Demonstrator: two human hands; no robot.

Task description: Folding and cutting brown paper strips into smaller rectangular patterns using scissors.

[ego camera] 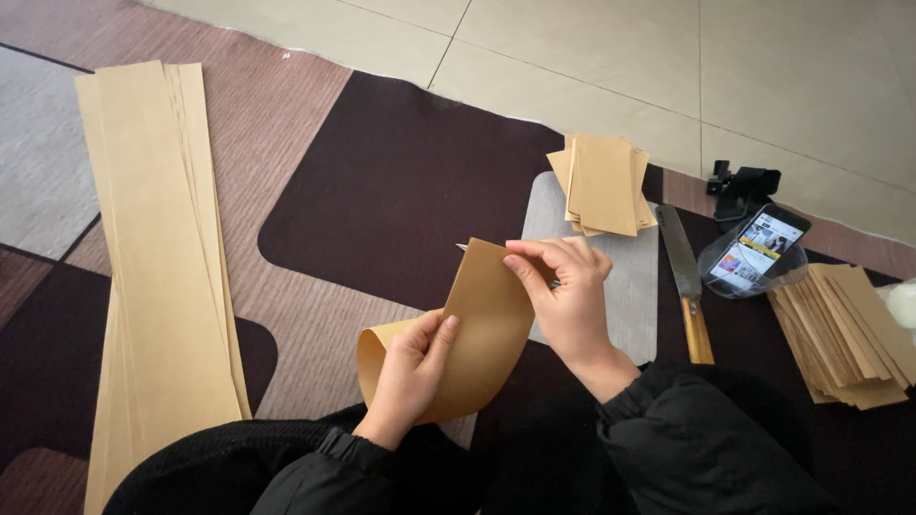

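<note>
Both the left hand [412, 367] and right hand [565, 286] grip 1 curled kraft sheet [472, 334]; 2 finished-piece stacks [603, 184] lie ready, while the long strip pile [162, 257] appears largely unprocessed.

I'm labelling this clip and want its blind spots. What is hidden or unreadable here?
- Blade tip, head view: the curled paper strip and right hand hide the rest.
- Long strip stack: bottom edge cuts it off.
- White object: right edge cuts it off.
- Phone screen: too small.
- Left hand palm: turned away.

Curled brown paper strip [472, 334] between both hands
</note>
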